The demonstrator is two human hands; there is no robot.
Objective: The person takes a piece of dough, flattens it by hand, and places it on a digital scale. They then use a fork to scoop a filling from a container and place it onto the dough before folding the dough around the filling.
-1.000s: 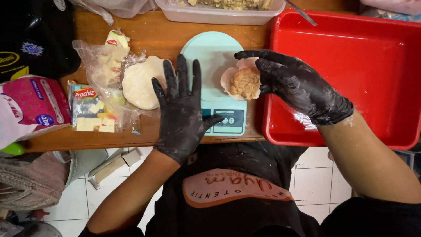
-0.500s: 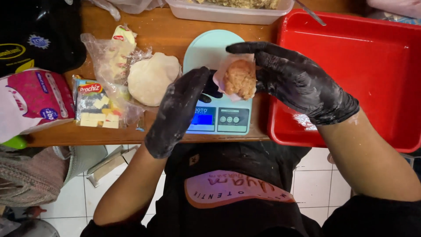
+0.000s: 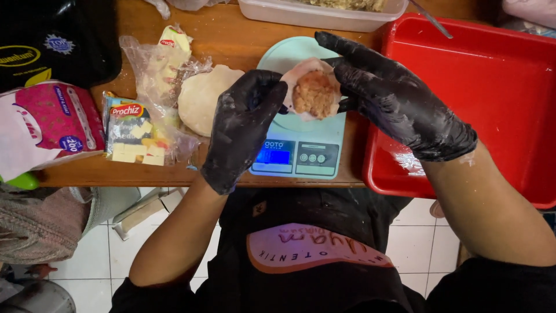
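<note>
The right hand [image 3: 399, 101], black-gloved, cups the dough wrapper [image 3: 313, 87] with fingers curled behind it, above the scale [image 3: 298, 148]. The left hand [image 3: 243, 127], fingers together, touches the wrapper's left edge. The brown filling [image 3: 314, 94] sits centred in the wrapper, between both hands.

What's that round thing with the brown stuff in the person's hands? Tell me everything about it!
It is a thin, pale dough round with a lumpy brown filling heaped in its middle. It looks soft, and lies open, not folded shut. The right hand cups it from behind; the left hand touches its left edge. Both wear black gloves. It is held above a mint-green scale.
</note>
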